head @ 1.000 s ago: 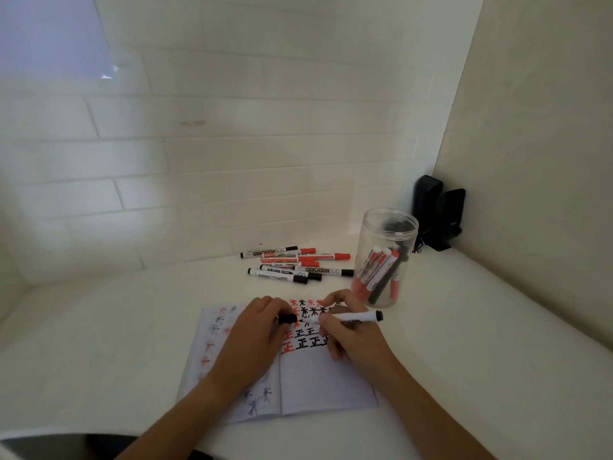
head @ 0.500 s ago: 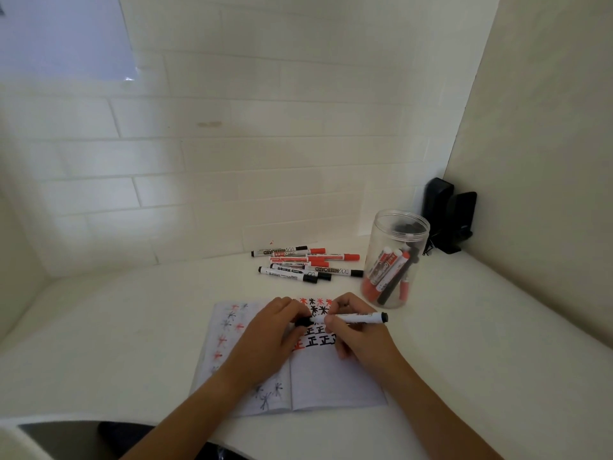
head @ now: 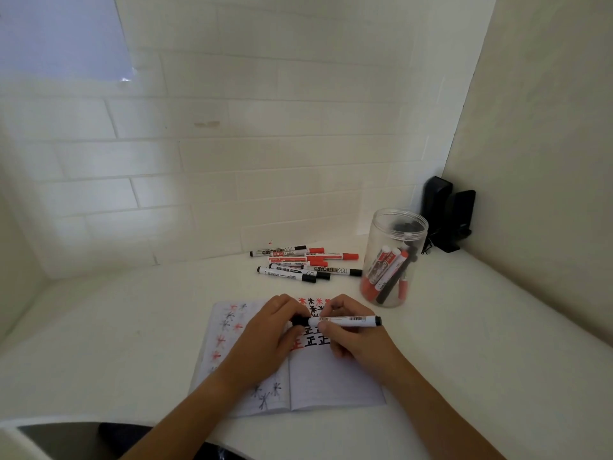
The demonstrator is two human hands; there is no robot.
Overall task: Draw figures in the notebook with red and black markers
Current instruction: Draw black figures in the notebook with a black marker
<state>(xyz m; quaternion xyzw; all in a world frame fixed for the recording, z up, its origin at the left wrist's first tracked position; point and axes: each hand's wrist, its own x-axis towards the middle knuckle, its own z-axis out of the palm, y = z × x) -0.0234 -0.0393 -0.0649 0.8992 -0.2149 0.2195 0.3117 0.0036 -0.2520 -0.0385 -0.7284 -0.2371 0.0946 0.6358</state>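
We see both hands over the open notebook (head: 331, 383), which lies flat on the white table (head: 116, 327). The right hand (head: 358, 340) grips the barrel of a black marker (head: 348, 321), held roughly level above the right page with its rear end pointing right. The left hand (head: 265, 336) pinches the marker's black cap (head: 301, 321) at the left end of the barrel; we cannot tell whether the cap is fully seated. Red and black figures (head: 313, 340) fill the upper part of the right page, and fainter figures show on the left page.

Beyond the notebook, a group of loose markers (head: 298, 263) lies on the table near the tiled wall (head: 232, 161). To their right stands a clear jar (head: 393, 257) holding more red and black markers. A black device (head: 447, 217) sits in the corner behind the jar.
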